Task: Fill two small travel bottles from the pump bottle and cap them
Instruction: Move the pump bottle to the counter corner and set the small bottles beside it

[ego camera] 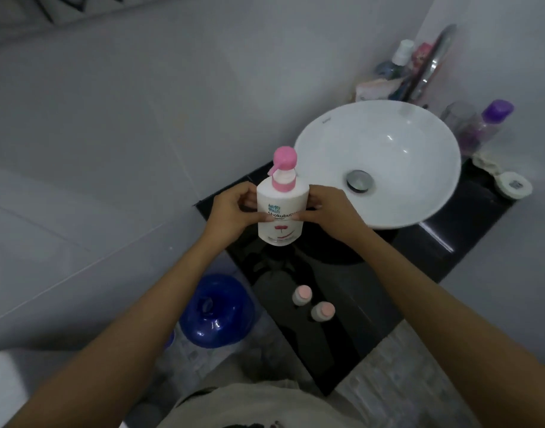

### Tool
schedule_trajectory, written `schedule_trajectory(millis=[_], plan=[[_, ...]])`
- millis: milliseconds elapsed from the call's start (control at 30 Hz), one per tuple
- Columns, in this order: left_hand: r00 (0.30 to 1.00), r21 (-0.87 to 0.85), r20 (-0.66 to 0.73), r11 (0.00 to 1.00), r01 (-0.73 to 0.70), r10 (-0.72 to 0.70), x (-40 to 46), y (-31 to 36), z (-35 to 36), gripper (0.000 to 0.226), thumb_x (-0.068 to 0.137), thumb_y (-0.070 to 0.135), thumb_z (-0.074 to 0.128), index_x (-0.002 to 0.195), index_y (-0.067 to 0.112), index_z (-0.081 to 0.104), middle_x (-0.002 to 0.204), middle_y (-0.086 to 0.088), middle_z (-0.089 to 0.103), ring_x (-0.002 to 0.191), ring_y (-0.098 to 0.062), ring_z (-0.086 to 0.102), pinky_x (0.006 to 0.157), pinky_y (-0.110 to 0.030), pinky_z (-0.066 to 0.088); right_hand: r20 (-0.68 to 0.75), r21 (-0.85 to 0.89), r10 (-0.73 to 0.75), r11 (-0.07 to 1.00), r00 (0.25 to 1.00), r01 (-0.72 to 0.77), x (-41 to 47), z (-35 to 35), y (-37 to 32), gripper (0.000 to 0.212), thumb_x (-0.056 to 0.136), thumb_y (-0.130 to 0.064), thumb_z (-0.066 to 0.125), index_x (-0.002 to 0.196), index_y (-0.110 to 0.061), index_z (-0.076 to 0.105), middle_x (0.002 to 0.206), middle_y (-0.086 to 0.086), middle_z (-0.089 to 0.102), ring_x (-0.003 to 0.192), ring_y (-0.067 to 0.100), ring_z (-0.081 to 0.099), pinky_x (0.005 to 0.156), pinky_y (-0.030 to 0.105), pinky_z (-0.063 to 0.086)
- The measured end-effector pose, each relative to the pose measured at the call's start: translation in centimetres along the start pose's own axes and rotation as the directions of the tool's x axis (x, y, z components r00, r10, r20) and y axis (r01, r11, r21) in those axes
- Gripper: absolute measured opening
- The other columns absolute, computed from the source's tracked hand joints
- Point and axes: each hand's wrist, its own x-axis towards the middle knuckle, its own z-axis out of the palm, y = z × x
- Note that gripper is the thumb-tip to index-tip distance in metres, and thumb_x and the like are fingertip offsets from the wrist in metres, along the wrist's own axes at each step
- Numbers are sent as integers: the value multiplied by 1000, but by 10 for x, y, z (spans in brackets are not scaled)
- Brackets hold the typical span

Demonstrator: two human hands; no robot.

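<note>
We hold the white pump bottle [280,211] upright between both hands, just left of the white basin [419,193]; whether its base touches the black worktop [373,304] we cannot tell. Our left hand [231,211] closes its grip on the bottle's left side, thumb across the label, and our right hand [330,210] closes its grip on the right side, fingers wrapped behind. The pink pump head [284,158] sits on top with its nozzle pointing left.

Nearer to us on the worktop stand the two small travel bottles [313,302], side by side, each showing a pale pink top; they are well apart from the pump bottle and lie between our forearms.

The basin crowds the right side, its drain [360,180] near our right hand. Behind it stand a chrome tap [432,63] and a blurred cluster of toiletries [395,69]. To the right are a purple-capped bottle [487,125] and a small white round container [512,185]. Below the worktop's left edge sits a blue water jug [217,310]
</note>
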Motion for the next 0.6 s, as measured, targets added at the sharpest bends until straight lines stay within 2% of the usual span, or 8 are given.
schedule_trajectory(millis=[67,100,233,467,600], plan=[[996,6,-87,1000,24,-23,4,-2,-15,39,60,2,84,93,1,62,90,-9,70,81,-17,66,73,-19,57,81,-19,-23,1000,996,24,27,4,-12,26,73,-9,76,96,-12,64,101,0,72,85,2,66,75,14,53],[991,12,-132,999,34,-32,7,-4,-21,39,60,3,84,92,0,61,91,-11,70,81,-19,66,72,-20,57,115,-16,-30,999,993,32,41,7,-18,29,73,-7,76,99,-12,65,101,2,71,85,2,65,75,13,52],[955,63,-289,995,80,-58,21,-13,-41,38,61,8,85,88,-1,60,88,-8,68,76,-14,63,66,-14,54,215,-30,-71,996,974,79,92,21,-37,43,72,-3,76,113,-5,64,113,12,70,102,23,67,92,35,51],[893,132,-436,974,184,-110,45,-28,-60,37,57,10,87,78,8,57,80,-4,66,70,-15,60,59,-14,49,316,-72,-63,993,947,90,147,39,-50,49,74,-1,74,121,-5,60,122,15,65,113,27,61,101,44,47],[864,108,-475,963,246,-167,52,-36,-62,36,56,10,88,76,8,58,80,-7,67,74,-22,64,64,-26,53,321,-83,-53,993,946,84,160,48,-50,50,74,-1,73,122,-4,59,122,16,65,114,28,60,101,44,47]])
